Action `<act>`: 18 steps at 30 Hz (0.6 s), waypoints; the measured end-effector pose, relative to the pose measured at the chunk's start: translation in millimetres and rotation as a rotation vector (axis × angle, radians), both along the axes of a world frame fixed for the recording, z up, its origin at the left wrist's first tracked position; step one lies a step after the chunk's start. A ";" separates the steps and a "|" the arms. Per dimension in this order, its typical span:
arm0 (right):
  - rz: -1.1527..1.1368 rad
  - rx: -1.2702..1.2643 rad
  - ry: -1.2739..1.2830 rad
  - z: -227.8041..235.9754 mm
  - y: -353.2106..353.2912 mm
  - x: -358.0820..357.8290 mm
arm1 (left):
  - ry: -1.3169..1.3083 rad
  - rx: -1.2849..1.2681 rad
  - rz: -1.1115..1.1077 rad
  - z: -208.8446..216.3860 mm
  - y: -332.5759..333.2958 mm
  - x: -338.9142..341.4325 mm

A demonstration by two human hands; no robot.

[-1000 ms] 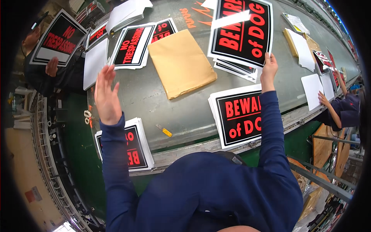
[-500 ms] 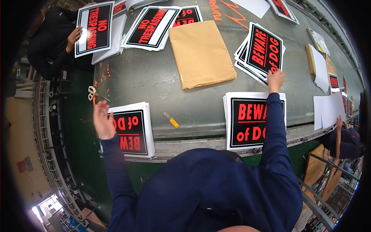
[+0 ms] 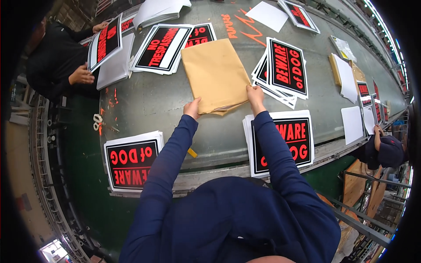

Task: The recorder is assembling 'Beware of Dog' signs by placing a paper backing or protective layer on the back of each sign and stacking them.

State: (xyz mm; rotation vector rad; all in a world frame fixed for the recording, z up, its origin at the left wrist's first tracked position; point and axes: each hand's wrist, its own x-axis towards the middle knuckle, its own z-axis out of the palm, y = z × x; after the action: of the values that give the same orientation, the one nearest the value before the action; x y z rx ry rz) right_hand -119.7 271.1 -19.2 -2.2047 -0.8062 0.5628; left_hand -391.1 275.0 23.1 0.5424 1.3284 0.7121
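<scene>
A flat brown paper packet (image 3: 212,72) lies on the metal table (image 3: 162,107). Its near left corner is pinched by my left hand (image 3: 192,108), and its near right corner by my right hand (image 3: 255,98). The packet's near edge looks slightly raised and creased between them. Under my right forearm sits a stack of black signs with red lettering (image 3: 302,140). A looser, fanned pile of similar signs (image 3: 287,68) lies just beyond my right hand. Another sign stack (image 3: 129,162) rests at the near left, beside my left forearm.
A yellow utility knife (image 3: 192,152) lies partly behind my left forearm. White-handled scissors (image 3: 97,122) are at the table's left edge. At far left a person in black (image 3: 59,61) handles a sign; another person (image 3: 386,149) works at the far right. More sign piles (image 3: 160,48) stand beyond.
My right hand has left the fanned sign pile and my left hand the left stack. Both now grip the packet's near corners. The person at far left has tilted the sign.
</scene>
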 end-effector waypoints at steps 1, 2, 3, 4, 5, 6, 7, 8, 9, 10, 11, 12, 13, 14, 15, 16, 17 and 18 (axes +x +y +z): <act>0.002 0.010 -0.004 6.4 1.3 -1.9 | 0.081 -0.064 0.023 -5.2 6.8 -1.2; 0.015 0.033 0.147 15.4 3.8 -3.7 | 0.058 -0.156 0.037 -3.9 14.6 -0.5; 0.030 0.055 0.299 25.1 6.6 -3.9 | 0.056 -0.145 0.037 -2.8 21.8 1.2; 0.121 -0.044 0.450 50.0 9.1 -7.3 | 0.055 -0.089 -0.031 2.9 25.7 -1.1; 0.116 -0.037 0.447 64.4 11.5 -2.6 | 0.049 -0.033 -0.116 11.0 27.4 4.6; 0.157 -0.126 0.525 73.9 13.0 2.2 | -0.033 -0.013 -0.049 17.8 24.8 9.5; 0.208 -0.212 0.604 80.1 17.7 5.2 | -0.031 -0.004 -0.048 13.1 24.0 8.2; 0.252 -0.283 0.589 59.6 23.6 24.5 | -0.097 0.056 -0.099 1.6 26.7 17.1; 0.265 -0.277 0.592 58.2 28.0 16.7 | -0.149 0.112 -0.117 -16.3 28.8 10.9; 0.393 -0.174 0.446 58.1 28.5 2.6 | -0.044 0.201 -0.095 -34.7 33.0 1.1; 0.473 -0.072 0.289 51.7 24.4 9.3 | 0.090 0.382 -0.124 -20.8 29.4 11.8; 0.390 0.009 0.416 46.0 23.5 16.6 | 0.091 0.440 -0.127 -4.7 31.4 17.1; 0.392 0.167 0.474 57.4 18.0 10.1 | 0.106 0.496 -0.098 20.8 29.8 12.9; 0.371 0.192 0.538 83.0 11.5 2.3 | 0.108 0.502 -0.088 43.5 31.6 9.0; 0.337 0.221 0.601 107.9 6.9 -0.8 | -0.022 0.549 -0.100 63.9 36.3 7.1; 0.325 0.229 0.598 121.4 5.4 3.2 | -0.155 0.591 -0.121 80.9 41.0 9.5; 0.336 0.298 0.640 130.6 6.4 7.3 | -0.158 0.594 -0.128 94.0 47.2 13.0; 0.347 0.367 0.681 138.9 8.4 11.6 | -0.172 0.637 -0.182 104.7 55.1 17.3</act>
State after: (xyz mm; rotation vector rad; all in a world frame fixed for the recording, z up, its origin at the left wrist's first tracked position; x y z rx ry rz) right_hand -108.0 279.5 119.7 -1.4012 -0.8299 1.1518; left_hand -373.7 330.2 127.8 1.0705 0.8624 1.0079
